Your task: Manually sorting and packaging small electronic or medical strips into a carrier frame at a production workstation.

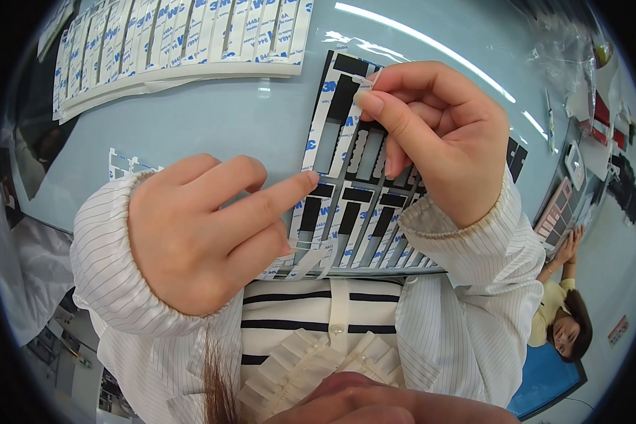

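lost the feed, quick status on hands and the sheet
Right hand pinching a small strip off the adhesive sheet. Left hand fingertip pinning sheet. Nothing in the way.

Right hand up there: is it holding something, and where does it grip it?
The right hand pinches a thin white strip at its top end, between thumb and forefinger.

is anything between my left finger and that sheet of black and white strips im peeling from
Nothing visible. The left hand points its forefinger tip right at the edge of the strip sheet, and the right hand pinches a strip higher up, clear of it.
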Tool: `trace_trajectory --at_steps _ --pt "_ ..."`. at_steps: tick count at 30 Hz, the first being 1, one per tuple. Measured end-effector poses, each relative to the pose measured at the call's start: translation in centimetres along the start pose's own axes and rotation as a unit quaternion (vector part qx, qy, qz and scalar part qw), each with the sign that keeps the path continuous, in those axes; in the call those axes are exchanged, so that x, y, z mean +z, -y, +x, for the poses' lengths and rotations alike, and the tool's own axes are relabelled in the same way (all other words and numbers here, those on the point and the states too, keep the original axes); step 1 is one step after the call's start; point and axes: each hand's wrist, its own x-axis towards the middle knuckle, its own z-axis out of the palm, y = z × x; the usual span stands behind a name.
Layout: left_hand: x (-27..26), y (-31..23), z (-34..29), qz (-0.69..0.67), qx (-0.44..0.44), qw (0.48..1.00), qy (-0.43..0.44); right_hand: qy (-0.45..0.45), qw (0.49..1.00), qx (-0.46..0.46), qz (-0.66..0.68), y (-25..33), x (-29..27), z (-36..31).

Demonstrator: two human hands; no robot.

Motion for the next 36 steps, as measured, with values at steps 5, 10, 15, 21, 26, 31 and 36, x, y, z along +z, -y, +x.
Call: trace_trajectory --at_steps 5,10,15,21,26,31,36 --pt "0.03 0.11 0.18 0.003 0.000 1.000 0.008 0.000 1.000 -0.005 -0.014 0.02 -0.09 -0.02" --pt "-0.03 0.12 0.24 0.009 0.002 1.000 0.015 0.000 1.000 -0.009 -0.024 0.00 -0.01 0.00" --pt "0.38 0.03 0.23 0.010 0.005 1.000 0.011 -0.001 0.999 -0.018 -0.037 -0.06 0.05 -0.11" --pt "0.20 -0.02 0.30 0.007 0.008 1.000 0.022 -0.003 0.999 -0.015 -0.032 0.09 0.22 -0.12" --pt "0.44 0.28 0.43 -0.001 0.013 0.999 0.039 -0.012 0.998 -0.020 -0.052 0.13 0.23 -0.09" --pt "0.53 0.05 0.29 0.000 -0.013 0.999 0.035 -0.011 0.998 -0.025 -0.050 0.13 0.35 -0.28" --pt "0.56 -0.14 0.30 0.010 -0.009 1.000 0.027 -0.012 0.994 -0.045 -0.097 -0.01 0.25 -0.59"
